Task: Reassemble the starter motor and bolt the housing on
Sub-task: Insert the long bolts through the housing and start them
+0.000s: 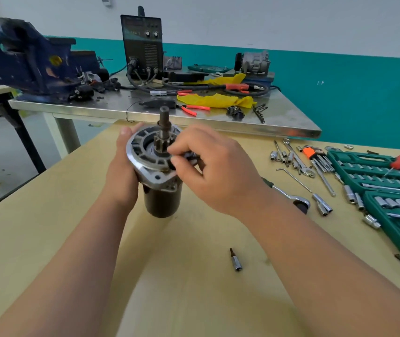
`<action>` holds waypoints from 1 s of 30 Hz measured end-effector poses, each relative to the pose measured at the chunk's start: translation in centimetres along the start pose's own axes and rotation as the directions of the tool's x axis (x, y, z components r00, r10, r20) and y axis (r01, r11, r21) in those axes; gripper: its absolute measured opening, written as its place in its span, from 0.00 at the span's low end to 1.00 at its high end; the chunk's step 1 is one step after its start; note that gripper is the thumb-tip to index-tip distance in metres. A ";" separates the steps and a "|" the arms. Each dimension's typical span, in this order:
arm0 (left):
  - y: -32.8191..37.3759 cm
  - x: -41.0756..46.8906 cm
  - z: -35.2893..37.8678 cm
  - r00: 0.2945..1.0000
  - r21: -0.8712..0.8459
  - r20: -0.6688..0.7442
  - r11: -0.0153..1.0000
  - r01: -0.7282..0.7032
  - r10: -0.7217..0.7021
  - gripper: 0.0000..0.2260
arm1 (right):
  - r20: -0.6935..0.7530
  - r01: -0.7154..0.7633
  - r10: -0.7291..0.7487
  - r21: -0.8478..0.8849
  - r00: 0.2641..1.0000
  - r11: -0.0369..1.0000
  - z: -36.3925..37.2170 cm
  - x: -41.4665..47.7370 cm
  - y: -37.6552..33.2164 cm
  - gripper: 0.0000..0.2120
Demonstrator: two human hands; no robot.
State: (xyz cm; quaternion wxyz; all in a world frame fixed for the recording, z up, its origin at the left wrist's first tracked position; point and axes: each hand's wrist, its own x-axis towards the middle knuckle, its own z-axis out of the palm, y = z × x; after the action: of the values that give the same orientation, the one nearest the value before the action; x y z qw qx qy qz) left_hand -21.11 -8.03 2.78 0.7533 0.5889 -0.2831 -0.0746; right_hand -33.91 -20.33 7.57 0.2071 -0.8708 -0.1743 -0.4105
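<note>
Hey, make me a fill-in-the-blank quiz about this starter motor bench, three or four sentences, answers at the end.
The left hand grips the starter motor, which stands ____ on the wooden table.
The right hand pinches a small dark part at the motor's ____ end.
The open socket case is ____.
The cloth on the metal table is ____.
Missing words: upright, top, green, yellow.

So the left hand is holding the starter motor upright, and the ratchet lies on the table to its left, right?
No. The head view shows the ratchet lying on the table to the right of the starter motor; the left hand does hold it upright.
</note>
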 end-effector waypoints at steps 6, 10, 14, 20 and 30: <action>-0.3 0.2 0.5 0.991 -0.153 -0.097 0.985 0.074 -0.089 0.18 | 0.084 -0.129 0.121 0.088 0.989 0.988 0.1 2.1 0.8 0.05; -0.8 0.8 0.4 0.999 -0.239 0.017 0.970 0.040 -0.037 0.20 | 0.168 -0.163 0.149 0.068 0.974 0.984 0.0 2.5 1.1 0.08; -1.0 1.4 0.7 0.997 -0.288 0.067 0.957 0.044 -0.026 0.23 | 0.195 -0.142 0.132 0.036 0.972 0.989 -0.4 2.2 1.1 0.10; -1.9 0.6 2.2 0.995 -0.283 0.042 0.954 0.093 -0.085 0.30 | 0.215 -0.057 0.090 -0.158 0.972 0.986 -1.5 1.1 1.0 0.07; -1.6 -1.0 3.1 0.976 0.013 0.082 0.979 -0.202 0.201 0.29 | 0.153 -0.067 0.101 -0.213 0.983 0.975 -1.9 0.0 1.3 0.08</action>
State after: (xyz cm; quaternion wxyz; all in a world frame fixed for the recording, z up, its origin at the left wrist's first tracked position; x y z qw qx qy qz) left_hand -23.20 -10.64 1.36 0.7386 0.5617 -0.3723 -0.0184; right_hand -34.53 -22.35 8.39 0.1175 -0.9248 -0.1097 -0.3447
